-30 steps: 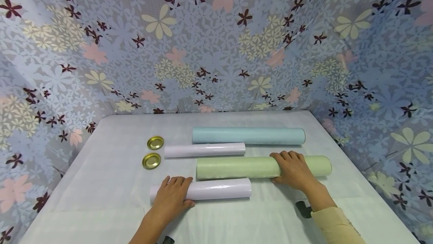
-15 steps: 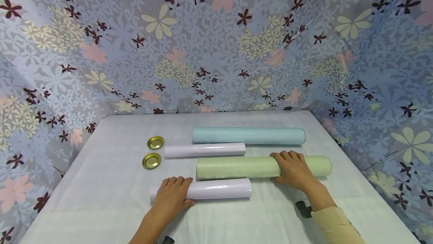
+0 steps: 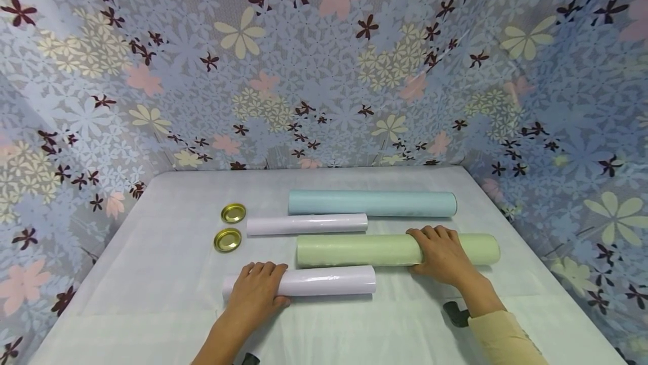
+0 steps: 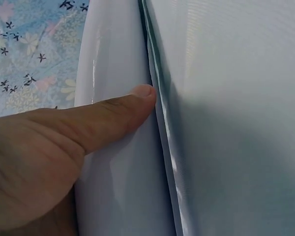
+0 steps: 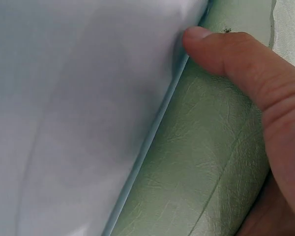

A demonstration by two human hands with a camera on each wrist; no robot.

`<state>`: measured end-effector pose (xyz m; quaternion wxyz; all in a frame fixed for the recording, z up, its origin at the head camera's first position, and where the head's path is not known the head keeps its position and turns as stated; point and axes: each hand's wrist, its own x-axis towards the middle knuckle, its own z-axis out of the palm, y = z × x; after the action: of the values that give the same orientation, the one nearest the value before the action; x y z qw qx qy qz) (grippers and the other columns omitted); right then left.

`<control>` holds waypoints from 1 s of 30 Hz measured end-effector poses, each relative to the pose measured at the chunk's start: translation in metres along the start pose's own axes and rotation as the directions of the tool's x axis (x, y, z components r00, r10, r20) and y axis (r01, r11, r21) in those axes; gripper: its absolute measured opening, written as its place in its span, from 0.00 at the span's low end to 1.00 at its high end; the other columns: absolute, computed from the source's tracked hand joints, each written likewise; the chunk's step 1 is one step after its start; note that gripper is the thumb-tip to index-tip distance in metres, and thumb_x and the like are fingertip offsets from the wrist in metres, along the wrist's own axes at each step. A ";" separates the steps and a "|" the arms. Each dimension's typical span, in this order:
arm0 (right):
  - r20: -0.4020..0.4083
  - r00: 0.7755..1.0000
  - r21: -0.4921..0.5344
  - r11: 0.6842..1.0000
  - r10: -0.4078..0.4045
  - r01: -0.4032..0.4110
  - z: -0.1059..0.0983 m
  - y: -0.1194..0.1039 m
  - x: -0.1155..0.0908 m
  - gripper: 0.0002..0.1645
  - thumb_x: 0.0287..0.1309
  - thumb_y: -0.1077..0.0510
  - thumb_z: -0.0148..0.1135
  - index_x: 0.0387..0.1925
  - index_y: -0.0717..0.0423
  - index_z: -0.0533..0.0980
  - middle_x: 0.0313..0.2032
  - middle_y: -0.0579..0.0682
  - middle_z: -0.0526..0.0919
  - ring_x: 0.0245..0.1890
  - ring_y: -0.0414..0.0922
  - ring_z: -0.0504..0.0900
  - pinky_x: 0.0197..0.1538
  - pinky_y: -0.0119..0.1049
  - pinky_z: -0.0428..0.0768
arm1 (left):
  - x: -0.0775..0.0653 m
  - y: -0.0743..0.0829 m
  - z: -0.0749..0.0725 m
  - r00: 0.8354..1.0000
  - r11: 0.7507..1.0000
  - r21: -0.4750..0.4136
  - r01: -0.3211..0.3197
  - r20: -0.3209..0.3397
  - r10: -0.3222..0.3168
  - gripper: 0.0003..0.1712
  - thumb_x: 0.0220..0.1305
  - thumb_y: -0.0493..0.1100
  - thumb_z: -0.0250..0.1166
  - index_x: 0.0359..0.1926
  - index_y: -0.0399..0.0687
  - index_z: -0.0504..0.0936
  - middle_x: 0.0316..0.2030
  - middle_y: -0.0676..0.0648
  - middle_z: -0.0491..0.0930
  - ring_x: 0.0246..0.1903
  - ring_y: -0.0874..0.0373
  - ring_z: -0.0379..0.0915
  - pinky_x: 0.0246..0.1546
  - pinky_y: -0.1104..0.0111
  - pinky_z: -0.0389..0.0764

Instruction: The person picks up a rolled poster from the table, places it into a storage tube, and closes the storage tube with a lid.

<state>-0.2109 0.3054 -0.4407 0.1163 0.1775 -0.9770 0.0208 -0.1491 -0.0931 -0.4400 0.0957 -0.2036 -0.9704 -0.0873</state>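
My left hand [image 3: 257,294] lies over the left part of a shiny white roll [image 3: 331,282] near the front, gripping it with the thumb on the near side. In the left wrist view the thumb [image 4: 115,115] presses along the lower edge of that white roll [image 4: 113,196]. My right hand [image 3: 441,255] grips a longer pale green roll [image 3: 356,250] right of its middle. Up close in the right wrist view, the green roll [image 5: 187,162] has a creased, leathery surface, and the thumb [image 5: 236,54] touches its near side. Both rolls lie on the table; the far-side fingertips are hidden.
A thinner white roll [image 3: 306,224] and a light blue roll [image 3: 372,203] lie behind. Two gold round lids or shallow tins [image 3: 233,213] sit at the left. The white-covered table [image 3: 131,275] meets floral cloth [image 3: 324,72] at its back and sides.
The green roll and my right hand have shifted very slightly to the right. My left hand and its white roll have edged slightly left and back. The other things stay put.
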 end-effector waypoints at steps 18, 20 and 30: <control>-0.050 0.999 -0.010 1.000 0.010 -0.011 -0.026 0.004 0.000 0.49 0.30 0.44 0.80 0.58 0.50 0.70 0.50 0.58 0.77 0.52 0.62 0.71 0.52 0.61 0.65 | -0.007 -0.005 -0.011 0.993 0.995 0.096 -0.003 -0.121 0.015 0.33 0.41 0.56 0.74 0.49 0.49 0.77 0.40 0.49 0.81 0.45 0.51 0.76 0.49 0.57 0.72; -0.047 0.999 -0.009 1.000 0.012 -0.013 -0.030 0.004 0.001 0.49 0.31 0.44 0.79 0.59 0.51 0.70 0.50 0.58 0.77 0.52 0.62 0.71 0.53 0.61 0.65 | -0.008 -0.006 -0.012 0.991 0.995 0.102 -0.001 -0.130 0.014 0.33 0.41 0.56 0.74 0.49 0.49 0.77 0.40 0.49 0.81 0.44 0.51 0.76 0.48 0.57 0.72; -0.053 0.998 -0.012 1.000 0.021 -0.021 -0.043 0.005 0.003 0.50 0.32 0.44 0.79 0.59 0.50 0.68 0.50 0.59 0.76 0.52 0.63 0.70 0.53 0.63 0.63 | -0.010 -0.012 -0.022 0.990 0.995 0.098 0.016 -0.143 -0.002 0.35 0.41 0.57 0.75 0.50 0.48 0.76 0.40 0.49 0.80 0.44 0.51 0.75 0.47 0.57 0.72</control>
<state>-0.2061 0.3124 -0.3983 0.1430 0.1659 -0.9755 0.0205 -0.1420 -0.1121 -0.4226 0.1743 -0.1874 -0.9652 -0.0538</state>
